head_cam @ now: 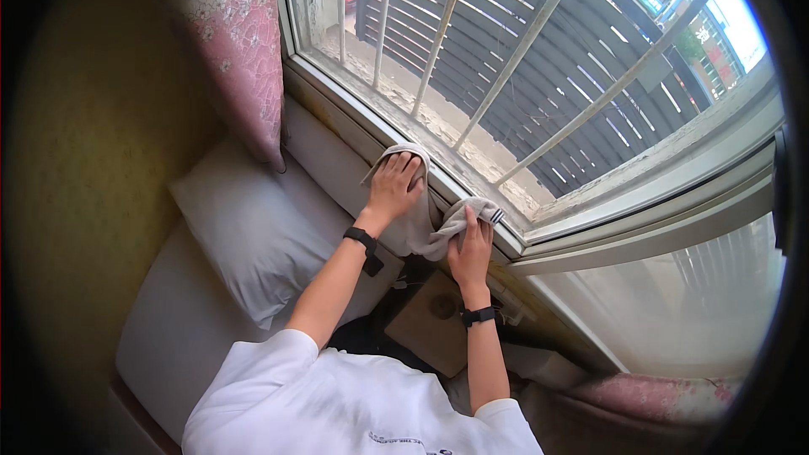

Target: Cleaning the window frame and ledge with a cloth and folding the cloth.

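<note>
A light grey cloth [433, 243] with dark stripes at one end hangs in a loose fold between my two hands. My left hand [395, 186] grips one part of it against the lower window frame [354, 107], fingers bent over the fabric. Farther right along the same frame, my right hand [473, 253] holds the bunched, striped end of the cloth near the frame's lower corner. Part of the cloth is hidden beneath my fingers. Both wrists wear black bands.
White bars [436, 38] stand outside the window, with a dark slatted fence [543, 57] beyond. A pink floral curtain [243, 63] hangs at the left. Below are a white pillow [253, 234] on a bed [170, 322] and a brown box-like surface [430, 322]. An opened window pane [689, 303] extends right.
</note>
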`<control>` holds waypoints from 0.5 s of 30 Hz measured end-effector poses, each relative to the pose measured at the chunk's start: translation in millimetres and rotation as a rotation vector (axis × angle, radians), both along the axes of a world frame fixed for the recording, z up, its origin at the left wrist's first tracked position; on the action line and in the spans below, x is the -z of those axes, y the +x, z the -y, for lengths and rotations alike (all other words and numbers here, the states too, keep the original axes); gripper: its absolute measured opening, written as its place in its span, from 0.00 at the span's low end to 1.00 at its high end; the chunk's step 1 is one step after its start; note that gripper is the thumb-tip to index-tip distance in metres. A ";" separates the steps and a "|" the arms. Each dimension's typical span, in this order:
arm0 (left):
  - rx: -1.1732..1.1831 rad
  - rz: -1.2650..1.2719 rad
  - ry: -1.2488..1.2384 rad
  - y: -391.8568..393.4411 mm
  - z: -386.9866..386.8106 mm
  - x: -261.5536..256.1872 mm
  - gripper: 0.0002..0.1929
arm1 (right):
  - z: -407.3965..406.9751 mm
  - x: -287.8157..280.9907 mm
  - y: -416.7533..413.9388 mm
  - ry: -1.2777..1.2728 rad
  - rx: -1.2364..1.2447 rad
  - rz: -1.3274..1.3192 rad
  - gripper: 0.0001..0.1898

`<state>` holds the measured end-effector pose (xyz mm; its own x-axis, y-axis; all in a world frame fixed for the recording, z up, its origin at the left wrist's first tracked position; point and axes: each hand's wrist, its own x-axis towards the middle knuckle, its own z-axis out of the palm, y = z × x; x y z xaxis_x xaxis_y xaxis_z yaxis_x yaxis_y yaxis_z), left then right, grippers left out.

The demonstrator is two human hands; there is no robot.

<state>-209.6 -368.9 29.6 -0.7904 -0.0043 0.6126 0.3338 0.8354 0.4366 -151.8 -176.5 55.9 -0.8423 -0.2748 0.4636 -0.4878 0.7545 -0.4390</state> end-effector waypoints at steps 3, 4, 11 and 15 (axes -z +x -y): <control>0.005 0.029 -0.029 -4.9 13.5 -6.3 0.19 | 21.3 -5.9 -11.6 0.046 -0.082 -0.041 0.33; 0.016 0.065 0.005 -2.7 5.1 -1.4 0.19 | 20.4 -5.1 -12.0 0.058 -0.047 -0.035 0.33; 0.057 0.127 0.046 23.7 -48.3 -16.1 0.19 | 0.0 1.1 -7.6 0.133 0.000 -0.090 0.30; 0.136 0.116 0.041 38.6 -90.5 -21.1 0.18 | -17.0 0.2 10.8 0.078 0.088 -0.074 0.27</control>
<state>-171.0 -278.4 50.8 -0.8506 0.0843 0.5190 0.3880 0.7668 0.5113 -141.0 -159.5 55.7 -0.8291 -0.2390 0.5055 -0.4471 0.8262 -0.3427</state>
